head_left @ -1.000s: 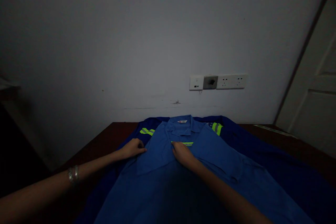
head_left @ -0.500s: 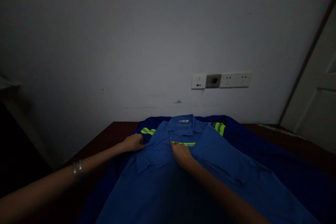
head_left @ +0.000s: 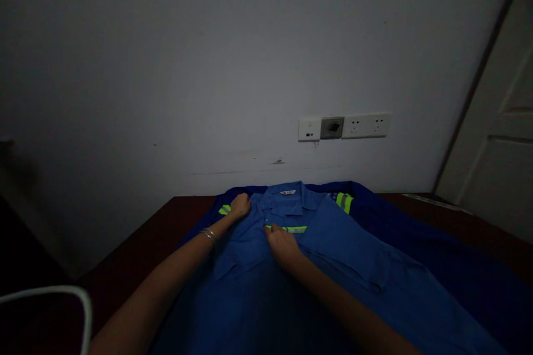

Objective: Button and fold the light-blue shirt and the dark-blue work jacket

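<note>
Light blue shirt (head_left: 337, 233) lying under two hands

Going left to right, the left hand (head_left: 240, 206) is resting at the shirt's shoulder with its fingers curling in like a ball. Their tips are hiding, so I cannot tell if they are holding cloth. The right hand (head_left: 283, 244) is reaching to the front edge, and its fingers are pinching the cloth there. The shirt is lying spread out in the middle, on top of a dark blue garment (head_left: 416, 233).

If the left hand is pulling too hard, the shoulder could be bunching up. If the right fingers are slipping, the front edge could be flopping crooked. The dark blue garment could be sliding too, because the shirt is touching it.

At far left, a blurry white cord (head_left: 85, 302) is curving just beside the left arm, maybe getting in its way. Silver bracelets (head_left: 209, 234) are circling that wrist and could be catching on cloth. The red-brown surface (head_left: 154, 227) is showing beside the cloth. Behind it, the wall (head_left: 208, 66) is blocking the far side. Sockets (head_left: 366, 126) are sitting on the wall, and a pale door (head_left: 499, 138) is standing at far right.
</note>
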`<state>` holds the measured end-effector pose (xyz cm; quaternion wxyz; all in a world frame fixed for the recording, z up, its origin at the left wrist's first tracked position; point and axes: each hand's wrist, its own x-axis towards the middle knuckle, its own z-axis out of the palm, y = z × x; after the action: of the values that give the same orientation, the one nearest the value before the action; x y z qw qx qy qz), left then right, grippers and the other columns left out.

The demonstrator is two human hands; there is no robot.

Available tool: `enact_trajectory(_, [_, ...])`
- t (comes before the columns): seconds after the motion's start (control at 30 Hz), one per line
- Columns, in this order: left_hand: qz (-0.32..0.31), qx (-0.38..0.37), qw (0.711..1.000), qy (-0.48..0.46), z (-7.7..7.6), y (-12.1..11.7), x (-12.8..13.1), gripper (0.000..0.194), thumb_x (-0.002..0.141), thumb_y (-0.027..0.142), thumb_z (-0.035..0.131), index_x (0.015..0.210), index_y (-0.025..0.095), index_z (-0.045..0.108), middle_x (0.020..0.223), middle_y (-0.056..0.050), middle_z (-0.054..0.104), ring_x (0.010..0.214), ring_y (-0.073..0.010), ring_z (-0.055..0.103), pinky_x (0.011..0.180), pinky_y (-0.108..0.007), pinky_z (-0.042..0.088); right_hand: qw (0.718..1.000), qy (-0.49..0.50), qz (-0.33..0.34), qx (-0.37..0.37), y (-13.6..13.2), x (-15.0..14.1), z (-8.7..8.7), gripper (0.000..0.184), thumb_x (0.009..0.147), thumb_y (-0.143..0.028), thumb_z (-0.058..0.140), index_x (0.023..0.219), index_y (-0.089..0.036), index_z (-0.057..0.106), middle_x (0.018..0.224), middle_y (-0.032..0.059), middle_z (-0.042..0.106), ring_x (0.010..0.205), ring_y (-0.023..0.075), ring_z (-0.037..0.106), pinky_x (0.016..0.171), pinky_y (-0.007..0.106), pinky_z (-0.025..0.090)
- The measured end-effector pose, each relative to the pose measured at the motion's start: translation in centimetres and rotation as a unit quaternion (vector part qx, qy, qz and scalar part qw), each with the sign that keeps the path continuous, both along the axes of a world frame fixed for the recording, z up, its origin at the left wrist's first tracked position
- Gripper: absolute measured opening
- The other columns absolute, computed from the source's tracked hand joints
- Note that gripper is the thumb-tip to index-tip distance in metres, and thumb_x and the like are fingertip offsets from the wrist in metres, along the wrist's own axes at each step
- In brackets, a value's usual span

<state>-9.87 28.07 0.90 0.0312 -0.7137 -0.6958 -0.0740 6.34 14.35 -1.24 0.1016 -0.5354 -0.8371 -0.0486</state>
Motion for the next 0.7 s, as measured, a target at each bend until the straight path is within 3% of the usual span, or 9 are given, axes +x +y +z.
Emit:
enact_trajectory(0.2, [-0.023,0.063,0.996,0.067,-1.5,-0.1,-0.5,0.026,0.086,0.008,0.036,0.101,0.005,0.057,0.096,-0.021,0.064,0.097,-0.0264,0.060,0.081,-0.036,0.041,1.000,-0.005,-0.028,-0.007,0.1,0.1,0.0,0.039,0.083,-0.003,0.036,0.115,-0.012,0.055,0.103,0.0162,0.060,0.093,0.0245,0.059,0.070,0.032,0.048])
enact_trajectory(0.4, [-0.055,0.094,0.988,0.109,-2.8,0.4,-0.2,0.023,0.085,0.005,0.037,0.096,0.002,0.057,0.083,-0.022,0.064,0.084,-0.0269,0.062,0.078,-0.038,0.039,0.998,-0.013,-0.054,-0.009,0.0,0.2,-0.2,0.038,0.086,-0.006,0.036,0.118,-0.013,0.054,0.102,0.0177,0.060,0.095,0.0245,0.057,0.068,0.031,0.048])
enact_trajectory(0.57, [-0.079,0.142,0.979,0.121,-2.0,0.0,-0.6,0.027,0.086,0.007,0.034,0.104,0.006,0.053,0.100,-0.021,0.059,0.097,-0.0270,0.055,0.082,-0.039,0.038,0.998,-0.006,-0.055,0.009,-0.1,0.2,0.6,0.034,0.084,-0.006,0.037,0.108,-0.011,0.060,0.102,0.0182,0.059,0.094,0.0259,0.055,0.070,0.035,0.046])
enact_trajectory(0.7, [-0.128,0.170,0.972,0.096,-0.3,-0.6,-2.3,0.025,0.084,0.009,0.037,0.102,0.011,0.054,0.104,-0.015,0.057,0.099,-0.0243,0.052,0.084,-0.036,0.039,0.997,0.016,0.028,0.075,-1.2,-0.6,1.6,0.032,0.082,-0.011,0.042,0.110,-0.011,0.058,0.105,0.0172,0.057,0.098,0.0276,0.051,0.078,0.039,0.044])
